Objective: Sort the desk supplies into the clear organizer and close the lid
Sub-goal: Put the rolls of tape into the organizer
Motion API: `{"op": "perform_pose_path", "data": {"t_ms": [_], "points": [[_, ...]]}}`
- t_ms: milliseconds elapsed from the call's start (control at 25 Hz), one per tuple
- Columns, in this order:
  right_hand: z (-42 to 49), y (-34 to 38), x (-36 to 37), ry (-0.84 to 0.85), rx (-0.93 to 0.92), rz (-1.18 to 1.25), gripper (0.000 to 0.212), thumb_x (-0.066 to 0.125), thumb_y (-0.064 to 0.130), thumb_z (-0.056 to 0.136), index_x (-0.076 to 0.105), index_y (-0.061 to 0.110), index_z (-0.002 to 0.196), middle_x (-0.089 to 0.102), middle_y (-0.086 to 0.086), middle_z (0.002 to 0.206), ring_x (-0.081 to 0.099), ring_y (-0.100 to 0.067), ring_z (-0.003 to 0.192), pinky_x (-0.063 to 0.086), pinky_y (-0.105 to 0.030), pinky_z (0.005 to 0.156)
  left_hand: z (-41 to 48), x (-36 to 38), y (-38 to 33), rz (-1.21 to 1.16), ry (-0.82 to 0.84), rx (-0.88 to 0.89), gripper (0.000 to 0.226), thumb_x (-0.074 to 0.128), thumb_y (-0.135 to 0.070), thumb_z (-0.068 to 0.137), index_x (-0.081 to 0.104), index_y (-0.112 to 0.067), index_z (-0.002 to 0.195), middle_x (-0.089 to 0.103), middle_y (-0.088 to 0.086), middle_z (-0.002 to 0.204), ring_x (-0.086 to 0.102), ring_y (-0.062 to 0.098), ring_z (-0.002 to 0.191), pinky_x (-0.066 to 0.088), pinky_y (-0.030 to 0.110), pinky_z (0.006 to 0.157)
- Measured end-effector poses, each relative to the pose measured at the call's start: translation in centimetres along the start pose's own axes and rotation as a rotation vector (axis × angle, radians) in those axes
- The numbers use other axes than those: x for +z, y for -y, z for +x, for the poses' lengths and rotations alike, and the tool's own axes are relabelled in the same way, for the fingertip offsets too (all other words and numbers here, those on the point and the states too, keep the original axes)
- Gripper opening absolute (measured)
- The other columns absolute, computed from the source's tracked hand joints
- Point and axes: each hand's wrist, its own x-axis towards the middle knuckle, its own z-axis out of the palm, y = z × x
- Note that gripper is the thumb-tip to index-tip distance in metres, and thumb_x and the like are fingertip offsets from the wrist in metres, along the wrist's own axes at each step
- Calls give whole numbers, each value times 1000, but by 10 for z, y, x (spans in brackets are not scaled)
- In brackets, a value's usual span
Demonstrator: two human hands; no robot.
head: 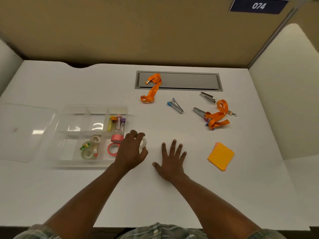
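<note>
Clear organizer (89,163) already holds tapes and tubes, lid (25,131) off to its left; our left hand (132,150) clamps a clear tape roll (143,144) beside it, right hand (170,159) splayed flat, while lanyards, clips and orange notes (221,156) await on the worktop (172,195).

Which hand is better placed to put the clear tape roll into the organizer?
The left hand. It is already curled around the clear tape roll, right beside the organizer, whose tape compartments are nearest. The right hand lies flat and empty on the desk, farther from the organizer.
</note>
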Motion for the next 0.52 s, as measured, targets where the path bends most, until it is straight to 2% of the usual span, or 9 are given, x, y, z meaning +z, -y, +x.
{"op": "perform_pose_path", "data": {"t_ms": [240, 440, 520], "points": [[20, 32, 4, -58, 44, -13, 95, 40, 69, 88, 3, 16, 158, -17, -38, 156, -12, -66, 139, 2, -75, 109, -20, -45, 65, 36, -142, -205, 49, 61, -31, 74, 59, -12, 119, 56, 10, 106, 56, 26, 88, 50, 37, 71], [28, 45, 9, -75, 74, 4, 96, 43, 69, 82, 20, 12, 156, -2, -44, 154, 1, -70, 136, 10, -77, 105, -44, -56, 115, 180, -59, -346, 50, 67, -22, 71, 60, -9, 119, 59, 16, 103, 60, 34, 83, 50, 38, 65], [28, 43, 11, -74, 66, -10, 97, 43, 69, 83, 18, 12, 157, -2, -44, 154, 1, -70, 137, 10, -77, 106, -49, -53, 122, 215, -24, -385, 50, 68, -18, 71, 60, -8, 119, 59, 18, 103, 60, 37, 81, 49, 39, 64]]}}
